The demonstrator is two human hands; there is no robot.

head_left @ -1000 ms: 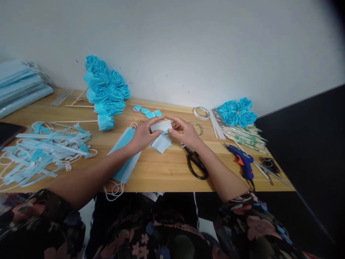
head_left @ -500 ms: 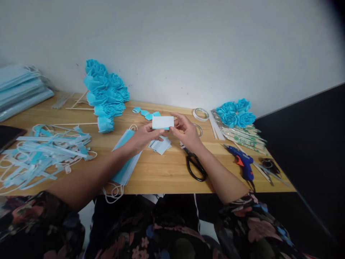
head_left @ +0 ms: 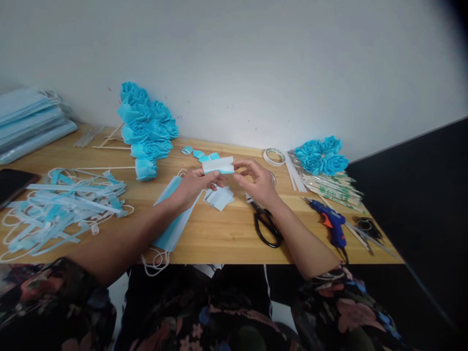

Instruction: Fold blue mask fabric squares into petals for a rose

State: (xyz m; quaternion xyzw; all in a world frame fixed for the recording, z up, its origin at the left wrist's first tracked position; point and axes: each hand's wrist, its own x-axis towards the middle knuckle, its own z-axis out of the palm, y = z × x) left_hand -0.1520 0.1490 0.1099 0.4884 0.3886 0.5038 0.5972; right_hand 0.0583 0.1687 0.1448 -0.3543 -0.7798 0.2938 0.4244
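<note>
A small rectangle of white and blue mask fabric [head_left: 218, 165] is held above the middle of the table. My left hand [head_left: 195, 186] pinches its left and lower edge, thumb in front. At its right end, my right hand [head_left: 256, 181] is curved with thumb and index finger apart; whether a fingertip touches the edge I cannot tell. Below lies a small pile of pale cut fabric pieces [head_left: 219, 198]. Several curled blue pieces [head_left: 198, 154] lie just behind. Under my left forearm is a stack of blue face masks [head_left: 175, 229], partly hidden. Black-handled scissors [head_left: 268, 229] rest by my right wrist.
Blue fabric flowers [head_left: 148, 129] on sticks stand at the back left, more flowers [head_left: 321, 156] at the right. Cut strips and ear loops [head_left: 66, 209] heap at the left. A blue glue gun [head_left: 331, 219], a tape roll [head_left: 274, 156] and a phone [head_left: 14, 185] also lie here.
The fabric rectangle has tilted, its right end now higher, and shifted slightly left. My right hand's fingers have loosened from its right edge. My left hand keeps its pinch.
</note>
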